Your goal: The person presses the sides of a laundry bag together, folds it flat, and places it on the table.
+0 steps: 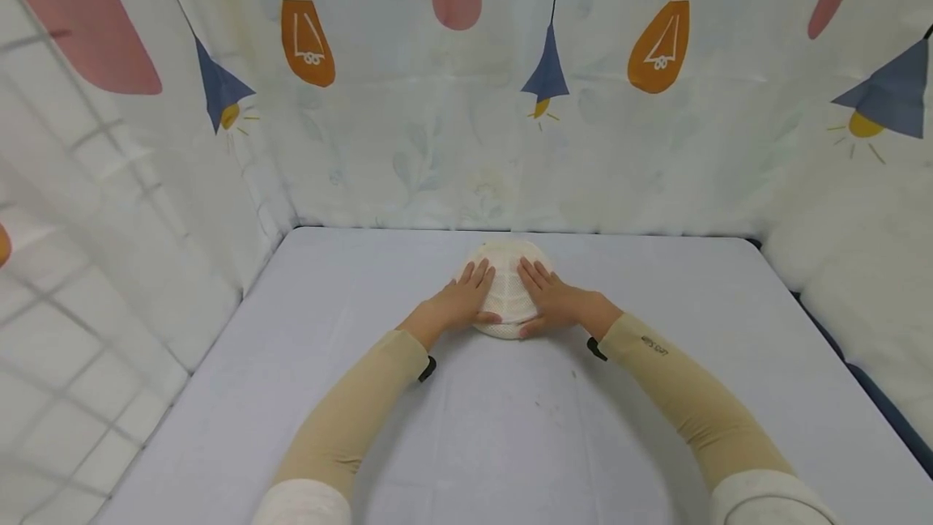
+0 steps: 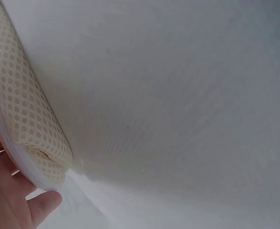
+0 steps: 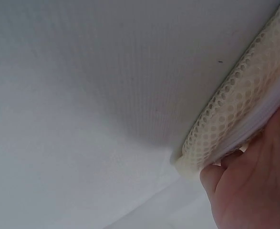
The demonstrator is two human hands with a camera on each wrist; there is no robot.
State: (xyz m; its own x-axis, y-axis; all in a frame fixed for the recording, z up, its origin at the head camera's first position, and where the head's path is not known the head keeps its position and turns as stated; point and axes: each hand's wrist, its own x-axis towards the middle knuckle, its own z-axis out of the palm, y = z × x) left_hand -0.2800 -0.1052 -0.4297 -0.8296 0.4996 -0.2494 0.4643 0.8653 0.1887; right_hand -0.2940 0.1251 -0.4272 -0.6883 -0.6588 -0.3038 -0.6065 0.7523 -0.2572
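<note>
A round cream mesh laundry bag point(image 1: 509, 290) lies flat at the middle of the table's far side. My left hand point(image 1: 465, 300) rests on its left part, fingers straight and pointing away from me. On the right part lies my right hand point(image 1: 555, 302), its fingers also straight, thumb near the bag's front edge. Seen from the left wrist, the mesh bag point(image 2: 27, 102) shows a pale band along its rim, with my left hand point(image 2: 8, 200) against it. From the right wrist, my right hand point(image 3: 259, 183) touches the banded rim of the bag point(image 3: 228, 107).
A pale cloth-covered table point(image 1: 510, 436) spreads under both arms. Behind it hangs a white curtain point(image 1: 452, 144) printed with lamps and bulbs. More white fabric point(image 1: 95, 290) stands along the left side, and a dark edge point(image 1: 875, 395) runs along the right.
</note>
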